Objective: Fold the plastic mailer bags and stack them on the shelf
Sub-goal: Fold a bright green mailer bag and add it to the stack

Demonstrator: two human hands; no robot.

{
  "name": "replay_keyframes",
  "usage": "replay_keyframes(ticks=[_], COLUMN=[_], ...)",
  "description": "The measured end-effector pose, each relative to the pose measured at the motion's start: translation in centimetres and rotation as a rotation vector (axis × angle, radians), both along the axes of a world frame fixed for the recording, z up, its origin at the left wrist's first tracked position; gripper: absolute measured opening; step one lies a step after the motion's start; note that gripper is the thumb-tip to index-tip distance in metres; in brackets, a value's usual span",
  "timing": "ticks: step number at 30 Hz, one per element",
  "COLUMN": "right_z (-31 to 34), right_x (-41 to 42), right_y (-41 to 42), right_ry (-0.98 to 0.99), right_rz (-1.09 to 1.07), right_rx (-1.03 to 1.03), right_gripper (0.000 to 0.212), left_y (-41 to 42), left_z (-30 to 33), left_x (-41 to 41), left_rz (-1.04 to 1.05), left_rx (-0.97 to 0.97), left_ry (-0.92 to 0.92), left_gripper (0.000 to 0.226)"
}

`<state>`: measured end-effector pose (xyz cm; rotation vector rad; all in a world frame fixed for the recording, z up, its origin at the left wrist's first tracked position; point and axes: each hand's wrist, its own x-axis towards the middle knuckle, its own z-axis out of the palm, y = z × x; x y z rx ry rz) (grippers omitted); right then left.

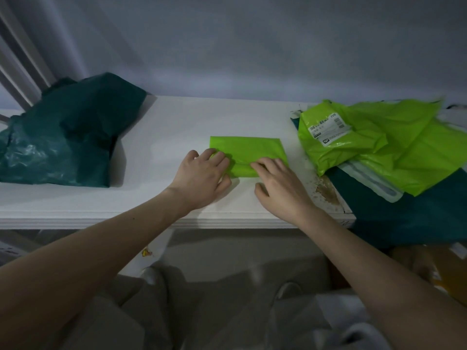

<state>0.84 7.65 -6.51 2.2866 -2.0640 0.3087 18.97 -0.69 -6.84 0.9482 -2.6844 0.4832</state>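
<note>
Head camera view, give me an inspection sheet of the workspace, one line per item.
Surface: white shelf, brown stain near its right front edge.
Job's things: folded light green mailer at centre; loose light green mailers piled at right, one with a shipping label; dark green bags heaped at left.
Clutter: more dark green plastic under the right pile.
Hands: left hand and right hand press flat on the folded mailer's near edge.
Cables: nothing seen.
Surroundings: pale wall behind.
</note>
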Motion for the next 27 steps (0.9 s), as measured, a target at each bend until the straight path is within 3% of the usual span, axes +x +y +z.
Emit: replay_keyframes(ticks=[7, 13, 27], right_z=[-0.1, -0.2, 0.0], right_x=[-0.7, -0.8, -2.1], right_y=[0.3, 0.3, 0.5], right_ry=[0.004, -0.067, -0.144], right_rz=[-0.038, -0.041, -0.073], right_rx=[0.028, 0.037, 0.032], right_gripper=[0.048, 0.05, 0.047], left_y=[-0.1, 1.1, 1.6], left_z=[0.3, -1.1, -1.5], left_x=[-0.8, -3.3, -4.5], left_rz=[0.011, -0.144, -0.093], left_rx=[-0.046, -0.011, 0.01], left_ry=[0.061, 0.092, 0.107], left_gripper=[0.042, 0.056, 0.054])
